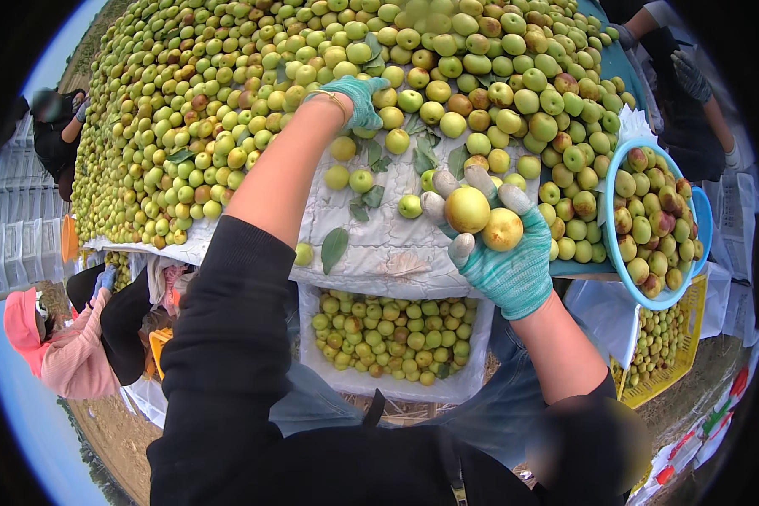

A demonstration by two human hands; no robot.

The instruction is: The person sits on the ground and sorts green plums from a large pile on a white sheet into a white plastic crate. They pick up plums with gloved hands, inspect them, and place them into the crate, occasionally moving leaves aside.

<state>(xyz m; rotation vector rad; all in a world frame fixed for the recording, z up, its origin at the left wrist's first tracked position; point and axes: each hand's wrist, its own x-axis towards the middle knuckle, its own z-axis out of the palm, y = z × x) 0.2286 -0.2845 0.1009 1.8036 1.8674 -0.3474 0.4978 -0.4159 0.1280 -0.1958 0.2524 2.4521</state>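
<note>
Right hand: the right hand (511,268), in a teal knit glove with pale fingertips, is palm up with fingers curled, cradling two fruits.
Held fruits: the yellow fruit (467,210) sits toward the fingertips, and the blushed fruit (503,229) touches it, closer to the palm (both roundish, with no long axis to speak of).
Left hand: the left hand (356,99) reaches farther out, fingers extended over the fruit; whether it grips one I cannot tell.
Loose fruit: a green fruit (409,100) lies just right of the left fingertips, so the left hand is the nearer one.
Sheet: the pale quilted sheet (379,257) lies between the forearms, with a single leaf (335,250) near its front edge.
Heap: the big fruit heap (194,110) spreads beyond and to both sides.
Lined crate: the white-lined crate (480,341), part filled, stands below the sheet's edge, toward the body and nearer the right hand.
Right side: the blue tub (613,228) of fruit leans outward, above a yellow crate (696,327).
Left side: a person in a pink hood (84,346) sits well apart.
</note>
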